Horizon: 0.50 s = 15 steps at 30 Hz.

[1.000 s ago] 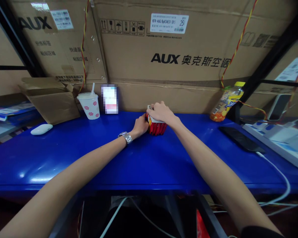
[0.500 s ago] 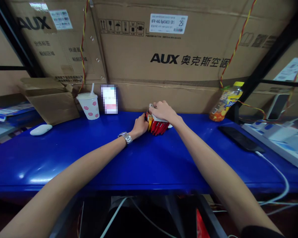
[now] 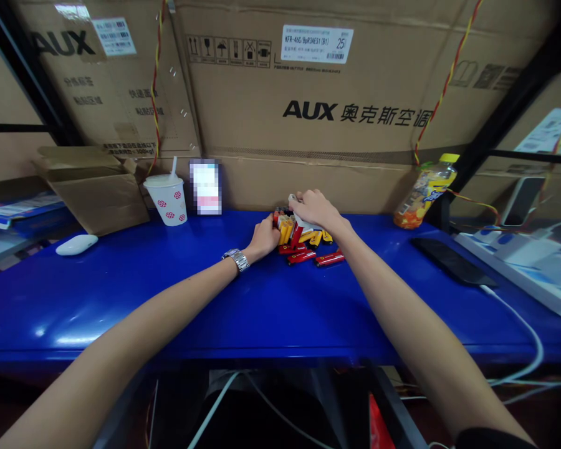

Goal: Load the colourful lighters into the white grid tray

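A loose heap of small red and yellow lighters lies on the blue table between my hands, with several yellow lighters (image 3: 286,232) on the left side. In front of the heap are a few red lighters (image 3: 302,257), one of them lying apart under my right wrist. My left hand (image 3: 264,236), with a metal watch on its wrist, curls its fingers round the left end of the bunch. Over the heap, my right hand (image 3: 314,207) is closed on a white holder (image 3: 303,222), mostly covered by the palm and tilted above the lighters.
On the left stand a paper cup with a straw (image 3: 167,198), a lit phone (image 3: 206,187), an open carton (image 3: 93,190) and a white case (image 3: 76,244). To the right are a drink bottle (image 3: 423,193), a charging phone (image 3: 451,260) and a power strip (image 3: 518,268). Large cardboard boxes (image 3: 243,137) form the back.
The red lighters, in a tight row under the white holder before, have spilled apart onto the table, and yellow ones show. My right hand has shifted slightly right with the holder.
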### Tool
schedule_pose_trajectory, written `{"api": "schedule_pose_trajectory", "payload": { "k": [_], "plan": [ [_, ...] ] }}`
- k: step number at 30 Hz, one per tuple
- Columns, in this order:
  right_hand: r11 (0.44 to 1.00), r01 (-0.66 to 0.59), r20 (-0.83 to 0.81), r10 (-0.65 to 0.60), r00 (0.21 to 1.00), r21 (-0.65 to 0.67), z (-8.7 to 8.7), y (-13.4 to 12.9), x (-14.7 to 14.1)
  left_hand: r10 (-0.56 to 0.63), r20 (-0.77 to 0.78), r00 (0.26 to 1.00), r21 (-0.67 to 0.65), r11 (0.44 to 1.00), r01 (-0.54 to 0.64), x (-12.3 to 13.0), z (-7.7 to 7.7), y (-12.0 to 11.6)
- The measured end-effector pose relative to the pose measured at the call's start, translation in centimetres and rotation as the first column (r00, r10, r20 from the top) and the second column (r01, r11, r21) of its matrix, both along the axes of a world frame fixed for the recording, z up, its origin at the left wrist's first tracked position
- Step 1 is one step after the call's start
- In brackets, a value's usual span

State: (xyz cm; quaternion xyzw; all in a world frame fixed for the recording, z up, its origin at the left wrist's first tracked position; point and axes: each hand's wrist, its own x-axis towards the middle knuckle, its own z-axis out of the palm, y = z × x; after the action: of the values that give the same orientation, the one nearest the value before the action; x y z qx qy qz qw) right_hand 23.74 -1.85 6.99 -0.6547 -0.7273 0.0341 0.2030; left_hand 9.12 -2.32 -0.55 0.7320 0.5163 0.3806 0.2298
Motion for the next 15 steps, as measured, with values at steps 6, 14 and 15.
{"api": "schedule_pose_trajectory", "payload": {
  "k": [6,14,15],
  "plan": [
    [0.999,-0.005,-0.055,0.002,0.998,-0.046,0.6,0.1,1.2,-0.004,-0.001,1.000,0.003,1.000,0.004,-0.1,0.0,0.1],
    [0.998,0.029,-0.190,-0.037,0.981,-0.048,0.8,-0.1,2.5,0.015,0.023,1.000,0.008,1.000,-0.015,0.0,0.0,0.1],
    [0.999,0.032,-0.200,-0.039,0.979,-0.040,0.8,-0.1,2.5,0.016,0.036,0.999,0.011,1.000,-0.016,0.0,0.0,0.1]
  ]
}}
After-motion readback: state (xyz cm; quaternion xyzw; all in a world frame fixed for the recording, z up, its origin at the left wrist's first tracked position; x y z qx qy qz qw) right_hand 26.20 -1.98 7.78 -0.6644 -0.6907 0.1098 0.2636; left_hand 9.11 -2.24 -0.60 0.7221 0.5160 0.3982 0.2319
